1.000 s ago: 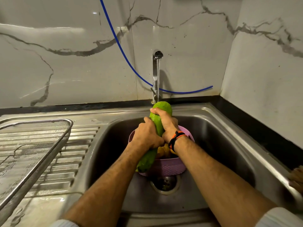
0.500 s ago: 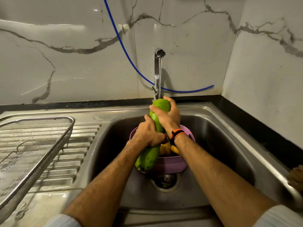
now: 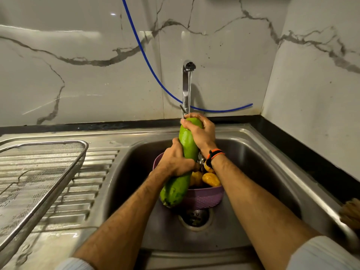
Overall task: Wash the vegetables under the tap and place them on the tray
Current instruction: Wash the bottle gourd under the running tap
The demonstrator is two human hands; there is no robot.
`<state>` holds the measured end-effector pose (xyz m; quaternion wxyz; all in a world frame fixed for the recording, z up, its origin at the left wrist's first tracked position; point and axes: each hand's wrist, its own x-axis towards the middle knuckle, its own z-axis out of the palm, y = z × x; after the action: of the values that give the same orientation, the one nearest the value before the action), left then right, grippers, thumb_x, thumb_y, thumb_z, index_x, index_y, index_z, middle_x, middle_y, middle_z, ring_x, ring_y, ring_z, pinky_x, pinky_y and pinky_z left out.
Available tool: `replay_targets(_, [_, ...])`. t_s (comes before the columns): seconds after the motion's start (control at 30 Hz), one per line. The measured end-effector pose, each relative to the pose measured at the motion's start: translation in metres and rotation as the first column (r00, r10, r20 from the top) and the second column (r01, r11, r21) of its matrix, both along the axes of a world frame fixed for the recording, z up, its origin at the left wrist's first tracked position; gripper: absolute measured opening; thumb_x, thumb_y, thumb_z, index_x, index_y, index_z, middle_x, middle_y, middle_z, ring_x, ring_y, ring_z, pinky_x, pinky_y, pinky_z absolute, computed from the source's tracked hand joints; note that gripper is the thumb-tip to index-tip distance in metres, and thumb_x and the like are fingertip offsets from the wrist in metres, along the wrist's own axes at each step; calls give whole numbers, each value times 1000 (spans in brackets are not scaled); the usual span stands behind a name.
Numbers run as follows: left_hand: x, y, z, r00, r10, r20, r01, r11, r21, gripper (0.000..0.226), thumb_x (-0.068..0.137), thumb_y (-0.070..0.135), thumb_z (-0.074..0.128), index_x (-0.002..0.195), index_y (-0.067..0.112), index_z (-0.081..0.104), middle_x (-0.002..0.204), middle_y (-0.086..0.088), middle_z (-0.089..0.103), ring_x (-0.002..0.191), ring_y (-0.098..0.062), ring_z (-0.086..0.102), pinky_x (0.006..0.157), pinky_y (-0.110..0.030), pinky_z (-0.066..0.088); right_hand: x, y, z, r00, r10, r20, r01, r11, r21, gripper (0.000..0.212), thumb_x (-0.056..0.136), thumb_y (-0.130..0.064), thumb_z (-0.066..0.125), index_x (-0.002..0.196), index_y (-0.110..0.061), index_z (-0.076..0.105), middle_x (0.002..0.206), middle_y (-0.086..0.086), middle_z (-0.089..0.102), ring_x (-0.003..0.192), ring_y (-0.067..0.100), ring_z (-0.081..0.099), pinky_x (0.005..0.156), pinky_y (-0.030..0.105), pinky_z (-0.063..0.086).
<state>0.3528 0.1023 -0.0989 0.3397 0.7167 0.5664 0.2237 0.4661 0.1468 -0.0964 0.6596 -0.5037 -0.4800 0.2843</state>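
Right hand (image 3: 200, 133) has slid up the gourd (image 3: 182, 172) — left hand (image 3: 175, 162) grips mid-length.

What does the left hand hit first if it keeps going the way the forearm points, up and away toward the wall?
The left hand grips the green gourd, so the gourd leads. Straight on, it likely meets the right hand on the gourd's top, then the tap. Depth is unclear.

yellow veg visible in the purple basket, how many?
3 visible in the purple basket: one at the right, one beside the green gourd, one partly showing under the right wrist. More may be hidden behind the gourd and hands.
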Motion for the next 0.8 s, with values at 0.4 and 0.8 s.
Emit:
replay_targets(0.4, [-12, -3, -11, 997, -75, -9, 75, 996, 50, 90, 67, 25, 86, 138, 18, 32, 113, -4, 58, 99, -20, 60, 79, -36, 54, 17, -2, 14, 918, 213, 334, -200, 977, -73, 6, 80, -14, 74, 83, -20, 76, 94, -6, 74, 96, 16, 66, 88, 33, 53])
replay_targets(0.8, [-8, 0, -10, 999, -21, -26, 23, 995, 93, 78, 74, 16, 80, 132, 11, 29, 98, -1, 57, 78, -13, 55, 62, -22, 45, -19, -6, -1, 804, -295, 516, 231, 955, 187, 15, 83, -30, 74, 94, -20, 70, 103, 1, 64, 91, 14, 57, 75, 26, 48])
